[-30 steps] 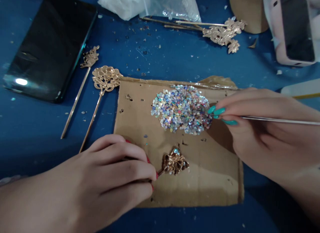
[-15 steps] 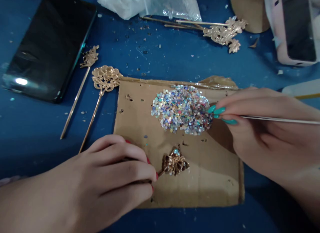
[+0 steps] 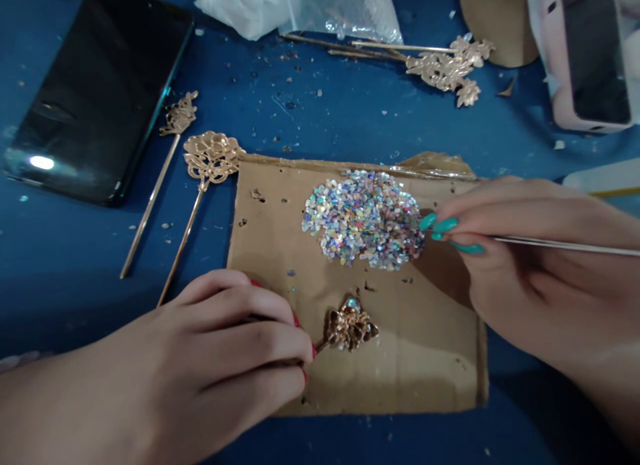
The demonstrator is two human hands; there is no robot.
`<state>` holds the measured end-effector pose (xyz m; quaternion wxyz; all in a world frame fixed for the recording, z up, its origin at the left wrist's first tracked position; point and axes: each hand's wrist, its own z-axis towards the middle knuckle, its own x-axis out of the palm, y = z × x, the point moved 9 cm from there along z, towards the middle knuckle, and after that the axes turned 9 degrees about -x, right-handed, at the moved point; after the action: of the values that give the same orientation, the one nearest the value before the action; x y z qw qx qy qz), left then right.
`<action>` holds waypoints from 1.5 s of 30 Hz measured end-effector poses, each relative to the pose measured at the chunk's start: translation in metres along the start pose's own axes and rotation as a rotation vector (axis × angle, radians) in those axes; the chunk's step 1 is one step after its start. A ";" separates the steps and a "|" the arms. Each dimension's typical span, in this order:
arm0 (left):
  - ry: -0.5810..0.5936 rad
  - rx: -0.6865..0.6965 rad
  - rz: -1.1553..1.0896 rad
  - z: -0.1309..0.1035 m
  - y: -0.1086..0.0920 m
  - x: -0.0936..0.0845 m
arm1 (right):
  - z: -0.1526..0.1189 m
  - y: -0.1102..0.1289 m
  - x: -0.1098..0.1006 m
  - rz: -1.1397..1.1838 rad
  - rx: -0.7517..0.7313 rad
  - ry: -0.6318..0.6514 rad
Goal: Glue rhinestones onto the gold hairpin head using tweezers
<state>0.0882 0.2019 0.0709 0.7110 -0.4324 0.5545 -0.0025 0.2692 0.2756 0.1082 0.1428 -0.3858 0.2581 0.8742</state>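
My left hand (image 3: 235, 358), with red nails, is closed around the stem of a gold hairpin (image 3: 350, 326). The hairpin's flower head lies over the cardboard (image 3: 430, 358), and one petal at its top carries a shiny bluish piece. Between the green-nailed fingertips of my right hand (image 3: 540, 265) is a thin metal tool (image 3: 565, 243), pinched like a pen; its kind I cannot make out. Its tip is hard to see, close to the right edge of a heap of small iridescent shell-like flakes (image 3: 363, 218) on the cardboard.
Two gold hairpins, one slim (image 3: 155, 198) and one with a broad openwork head (image 3: 213, 157), lie left of the cardboard. A black phone (image 3: 100, 92) rests at the upper left. Further back are more hairpins (image 3: 445, 65), a plastic bag (image 3: 345, 12) and a pale device with a dark screen (image 3: 595, 58).
My right hand has shifted slightly to the right, drawing the tool's tip back from inside the heap toward its right edge. My left hand and the hairpin have stayed still.
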 end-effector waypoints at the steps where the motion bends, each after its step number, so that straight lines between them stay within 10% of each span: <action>1: -0.001 0.004 0.013 0.000 0.000 0.000 | 0.000 0.000 0.000 0.009 0.003 0.010; 45: -0.005 -0.002 0.046 0.001 0.000 0.001 | 0.004 0.004 0.005 0.015 -0.072 0.028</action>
<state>0.0895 0.2020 0.0706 0.7118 -0.4202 0.5626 0.0156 0.2618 0.2744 0.1082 0.1187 -0.4010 0.2314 0.8784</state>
